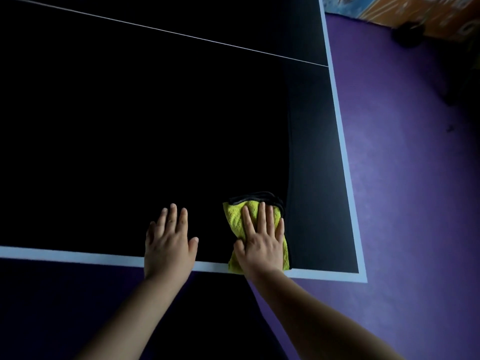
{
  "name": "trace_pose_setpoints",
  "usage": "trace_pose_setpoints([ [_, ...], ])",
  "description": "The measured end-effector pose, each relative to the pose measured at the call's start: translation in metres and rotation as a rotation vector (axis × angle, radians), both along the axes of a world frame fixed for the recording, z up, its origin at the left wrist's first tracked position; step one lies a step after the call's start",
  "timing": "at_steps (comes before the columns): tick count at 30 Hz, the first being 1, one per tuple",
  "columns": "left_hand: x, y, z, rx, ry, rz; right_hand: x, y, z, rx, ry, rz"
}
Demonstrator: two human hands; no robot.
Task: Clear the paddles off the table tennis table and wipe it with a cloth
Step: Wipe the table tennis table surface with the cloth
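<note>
The dark table tennis table (155,139) fills most of the view, edged by a pale line along its near and right sides. A folded yellow cloth (235,216) with a dark border lies near the table's near right corner. My right hand (262,237) presses flat on the cloth with straight fingers. To its left, my left hand (170,240) rests flat on the bare table surface, fingers spread, just past the near edge line. No paddle is in view.
A thin white centre line (181,35) crosses the table at the far side. Purple floor (415,178) lies right of and below the table. A colourful patterned surface (415,11) and a dark round object (407,33) sit at the top right.
</note>
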State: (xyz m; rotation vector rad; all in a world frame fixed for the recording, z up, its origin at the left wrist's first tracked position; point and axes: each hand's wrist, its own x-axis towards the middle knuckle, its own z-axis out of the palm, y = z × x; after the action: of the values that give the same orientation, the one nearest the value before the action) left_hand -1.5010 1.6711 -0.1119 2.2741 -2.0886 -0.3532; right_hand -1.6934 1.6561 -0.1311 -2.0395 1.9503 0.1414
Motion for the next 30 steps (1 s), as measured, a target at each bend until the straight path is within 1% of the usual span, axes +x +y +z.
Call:
trace_pose_setpoints([
  [3, -0.011, 0.009, 0.005, 0.044, 0.034, -0.002, -0.01, 0.032, -0.001, -0.011, 0.019, -0.011],
  [6, -0.024, 0.005, 0.01, 0.038, 0.057, -0.028, -0.026, 0.053, 0.001, -0.013, 0.04, -0.015],
  [8, -0.033, -0.002, 0.013, 0.035, 0.065, -0.062, -0.031, 0.052, 0.001, -0.023, 0.051, -0.032],
  [10, -0.041, -0.013, 0.015, 0.036, 0.074, -0.078, -0.033, 0.036, 0.001, -0.022, 0.063, -0.095],
  [12, -0.051, -0.027, 0.018, 0.058, 0.077, -0.064, -0.037, 0.008, 0.0, -0.042, 0.062, -0.168],
  [15, -0.066, -0.055, 0.02, 0.119, 0.041, -0.076, -0.052, -0.047, -0.001, 0.048, 0.044, -0.2],
  [20, -0.099, -0.123, 0.017, 0.178, -0.006, -0.089, -0.076, -0.142, -0.005, 0.023, 0.049, -0.158],
  [26, -0.147, -0.224, 0.01, 0.22, -0.054, -0.113, -0.1, -0.272, -0.013, -0.017, 0.032, -0.084],
  [30, -0.171, -0.289, 0.004, 0.24, -0.085, -0.076, -0.109, -0.362, -0.018, -0.047, 0.009, -0.042],
])
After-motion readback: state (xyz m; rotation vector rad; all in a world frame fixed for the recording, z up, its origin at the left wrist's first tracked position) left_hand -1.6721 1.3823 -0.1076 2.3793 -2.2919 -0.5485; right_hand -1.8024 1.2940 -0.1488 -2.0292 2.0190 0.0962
